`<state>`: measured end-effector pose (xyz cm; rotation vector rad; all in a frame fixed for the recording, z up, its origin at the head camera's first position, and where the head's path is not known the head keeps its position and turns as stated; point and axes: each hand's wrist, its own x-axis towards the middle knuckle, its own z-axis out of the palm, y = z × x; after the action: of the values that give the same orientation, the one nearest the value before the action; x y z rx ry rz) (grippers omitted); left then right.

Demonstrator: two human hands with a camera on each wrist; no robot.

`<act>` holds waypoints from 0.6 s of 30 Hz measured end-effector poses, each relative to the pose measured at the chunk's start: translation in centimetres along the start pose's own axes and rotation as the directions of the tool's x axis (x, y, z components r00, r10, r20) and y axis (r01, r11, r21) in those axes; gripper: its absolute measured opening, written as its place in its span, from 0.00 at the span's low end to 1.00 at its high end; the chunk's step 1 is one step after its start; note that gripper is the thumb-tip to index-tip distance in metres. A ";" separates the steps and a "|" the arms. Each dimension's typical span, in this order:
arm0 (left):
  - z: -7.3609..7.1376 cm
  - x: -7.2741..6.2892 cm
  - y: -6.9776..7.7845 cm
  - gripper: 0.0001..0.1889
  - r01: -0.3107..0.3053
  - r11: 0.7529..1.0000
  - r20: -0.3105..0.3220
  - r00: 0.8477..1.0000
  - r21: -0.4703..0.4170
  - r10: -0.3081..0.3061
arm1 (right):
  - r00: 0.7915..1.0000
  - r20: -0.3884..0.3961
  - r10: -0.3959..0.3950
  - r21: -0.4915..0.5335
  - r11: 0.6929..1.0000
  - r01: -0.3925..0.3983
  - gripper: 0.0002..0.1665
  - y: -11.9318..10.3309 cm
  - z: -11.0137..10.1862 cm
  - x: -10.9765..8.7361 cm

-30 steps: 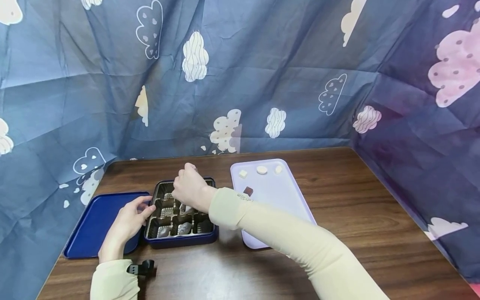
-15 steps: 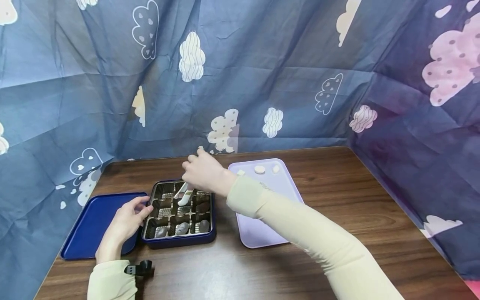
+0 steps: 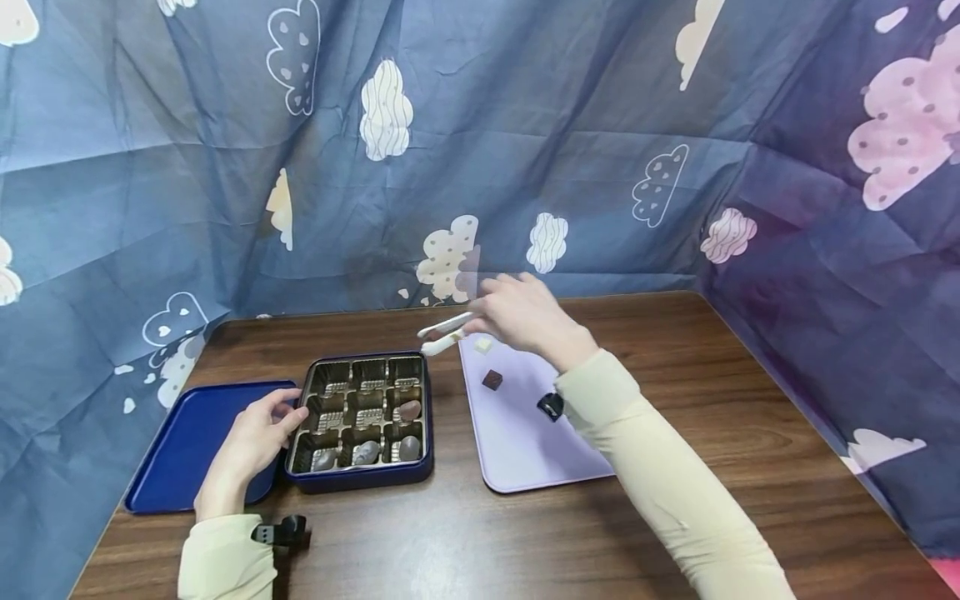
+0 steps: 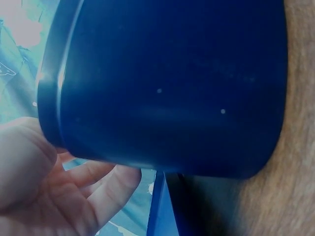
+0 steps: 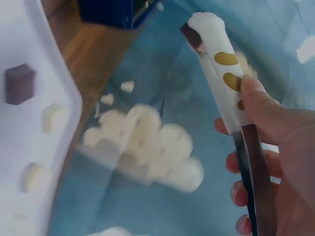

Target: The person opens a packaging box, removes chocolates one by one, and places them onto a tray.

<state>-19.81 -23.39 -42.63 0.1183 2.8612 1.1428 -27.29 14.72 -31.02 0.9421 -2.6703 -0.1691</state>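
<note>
White tongs (image 5: 221,69) with paw-shaped tips and yellow spots are gripped by my right hand (image 3: 517,312), raised over the far left part of the lilac tray (image 3: 517,467). A dark brown square piece (image 5: 191,35) sits between their tips. At the left stands a navy box (image 3: 360,478) with a gold insert of square compartments. Brown chocolates lie along its front row, with a lighter brown one (image 3: 409,411) in the middle right compartment; the other compartments look bare. My left hand (image 3: 247,446) rests against the box's left side, fingertips at the wall.
A blue lid (image 3: 191,450) lies flat left of the box. The tray carries a cream cube (image 3: 483,343) and a dark brown cube (image 3: 492,380); other pale pieces are hidden behind my right hand in the head view. A cloud-print curtain (image 3: 525,167) hangs behind the wooden table.
My right hand has lifted the tongs out of the box and moved right to the tray's far left corner. The left hand has stayed at the box.
</note>
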 end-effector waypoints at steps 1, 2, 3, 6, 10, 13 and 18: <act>0.0 0.0 0.0 0.25 -0.002 1.000 0.000 1.000 0.000 0.002 | 0.999 -0.004 0.032 0.030 0.999 -0.032 0.21 0.8 0.5 -0.8; 0.0 0.0 0.0 0.25 -0.004 1.000 0.001 1.000 0.001 0.004 | 0.998 -0.002 0.067 0.065 0.996 -0.066 0.22 1.5 0.9 -1.7; 0.0 0.0 0.0 0.25 -0.002 1.000 0.001 1.000 0.003 0.002 | 0.995 0.004 0.102 0.097 0.990 -0.102 0.23 2.2 1.4 -2.6; 0.0 -0.1 -0.1 0.25 0.002 1.000 -0.001 1.000 0.009 -0.002 | 0.979 0.041 0.199 0.173 0.964 -0.203 0.26 3.7 3.0 -4.9; -0.1 -0.1 -0.1 0.24 -0.001 1.000 -0.009 1.000 0.014 0.001 | 0.942 0.118 0.314 0.241 0.911 -0.334 0.26 5.0 4.6 -7.8; 0.0 0.0 -0.1 0.24 -0.010 1.000 -0.015 1.000 0.015 0.010 | 0.905 0.187 0.381 0.287 0.860 -0.422 0.22 5.5 5.8 -9.5; 0.2 0.2 0.1 0.24 -0.002 1.000 -0.010 1.000 0.011 0.002 | 0.840 0.319 0.438 0.320 0.785 -0.530 0.20 5.9 7.0 -11.4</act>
<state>-19.94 -23.17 -42.74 0.1156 2.8774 1.1310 -24.62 26.50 -39.23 0.2905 -3.1300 0.4257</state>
